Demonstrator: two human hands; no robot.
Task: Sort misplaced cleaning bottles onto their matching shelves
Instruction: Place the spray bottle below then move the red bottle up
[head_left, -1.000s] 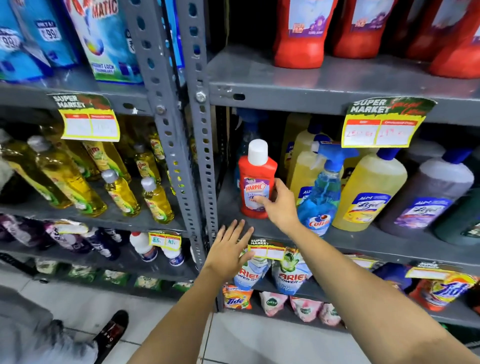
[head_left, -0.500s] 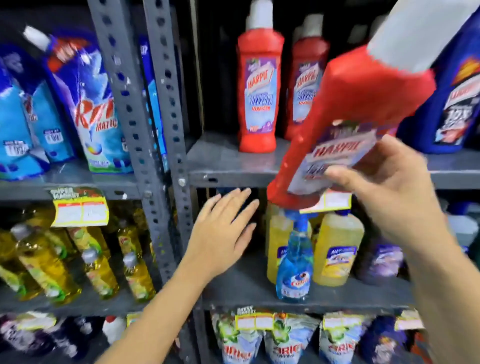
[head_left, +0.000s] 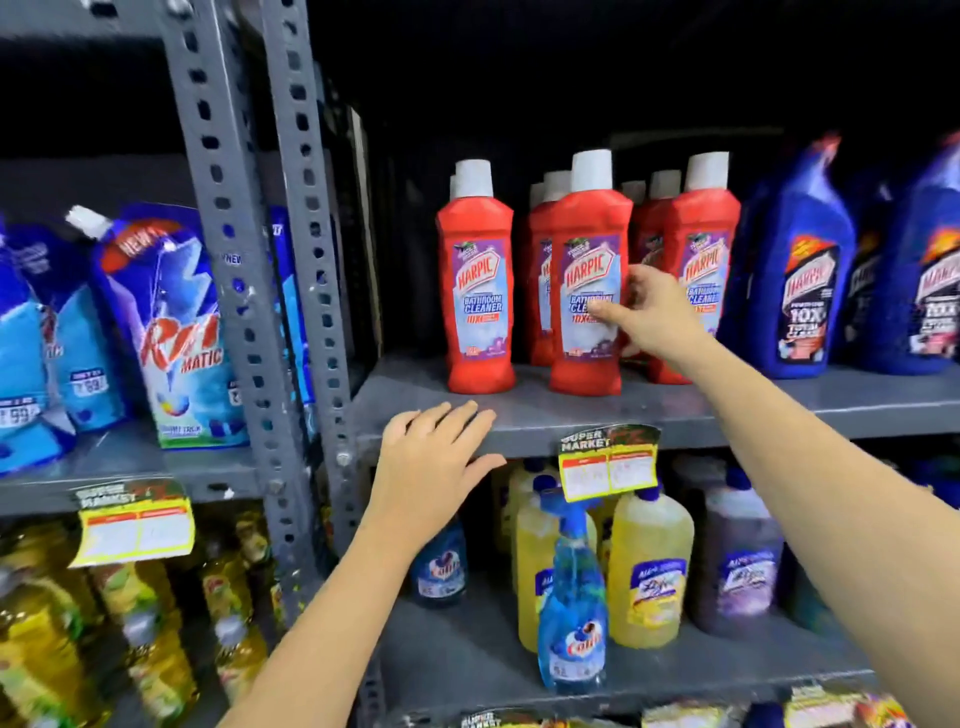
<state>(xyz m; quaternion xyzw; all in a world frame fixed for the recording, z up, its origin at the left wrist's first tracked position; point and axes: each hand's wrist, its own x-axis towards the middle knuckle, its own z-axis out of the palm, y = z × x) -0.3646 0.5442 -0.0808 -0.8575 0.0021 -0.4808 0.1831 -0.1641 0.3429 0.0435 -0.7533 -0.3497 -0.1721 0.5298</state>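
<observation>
A red Harpic bathroom cleaner bottle (head_left: 584, 249) with a white cap stands upright at the front of the grey upper shelf (head_left: 779, 410), among several matching red bottles (head_left: 475, 291). My right hand (head_left: 654, 312) grips its right side, thumb on the label and fingers wrapped behind. My left hand (head_left: 431, 457) lies flat on the shelf's front edge, below and left of that bottle, fingers spread and holding nothing.
Blue Harpic bottles (head_left: 800, 291) fill the shelf's right end. One shelf down stand a blue spray bottle (head_left: 571, 613), yellow bottles (head_left: 649, 566) and purple ones. Grey perforated posts (head_left: 306, 312) separate the left bay with detergent pouches (head_left: 171, 332) and yellow dish-liquid bottles below.
My right hand took the red bottle off the lower shelf, lifted it tilted, and now it stands upright on the upper shelf. My left hand rose to that shelf's edge.
</observation>
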